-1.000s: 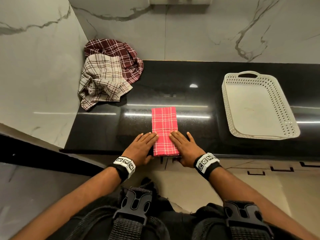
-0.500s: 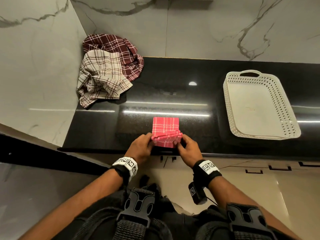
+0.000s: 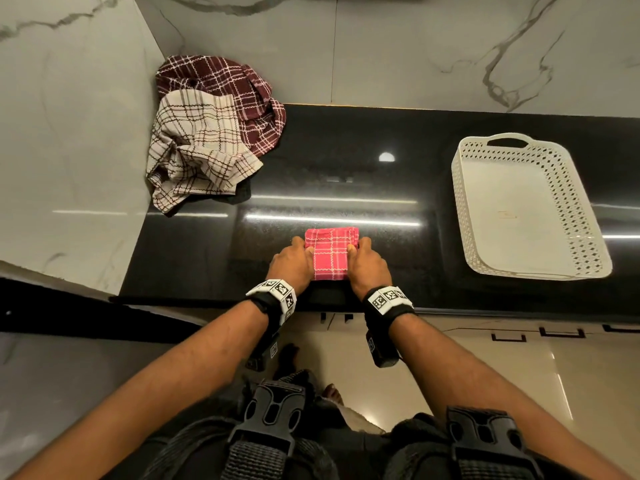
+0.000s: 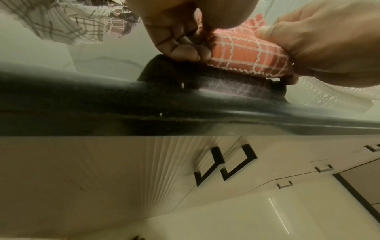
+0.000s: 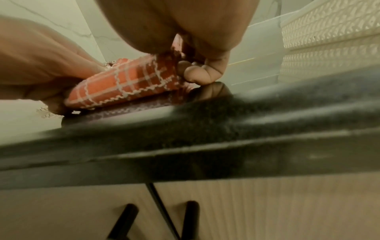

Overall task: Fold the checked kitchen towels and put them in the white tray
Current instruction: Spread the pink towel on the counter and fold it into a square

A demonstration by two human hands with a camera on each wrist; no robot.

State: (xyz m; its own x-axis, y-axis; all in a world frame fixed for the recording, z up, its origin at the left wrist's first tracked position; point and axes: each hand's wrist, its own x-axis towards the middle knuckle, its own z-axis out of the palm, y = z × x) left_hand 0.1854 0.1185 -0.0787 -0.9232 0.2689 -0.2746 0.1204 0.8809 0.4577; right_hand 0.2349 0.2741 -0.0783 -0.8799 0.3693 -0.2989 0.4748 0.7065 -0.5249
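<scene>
**Folded pink towel gripped at both sides near the counter's front edge**

The pink checked towel (image 3: 330, 253), folded to a small thick square, is held on the black countertop (image 3: 346, 174) close to its front edge. Its left side is clamped by the left hand (image 3: 292, 263), its right side by the right hand (image 3: 369, 265); thumbs are seen on top in the head view.

What is hidden from the head view is given by the wrist views: in the left wrist view the left fingers (image 4: 185, 50) are curled under the towel's side, and in the right wrist view the right fingers (image 5: 197, 73) are curled likewise, with the towel's near edge raised just off the stone. The rounded counter lip and the cabinet handles (image 4: 226, 164) below are also shown only there.

The white tray (image 3: 526, 206) is seen only whole from the head, well apart to the right, with nothing in it and bare counter between it and the towel. A beige checked towel (image 3: 197, 154) is lying crumpled on a maroon checked towel (image 3: 235, 88) in the far left corner against the marble wall (image 3: 69, 133), well apart from the hands.
</scene>
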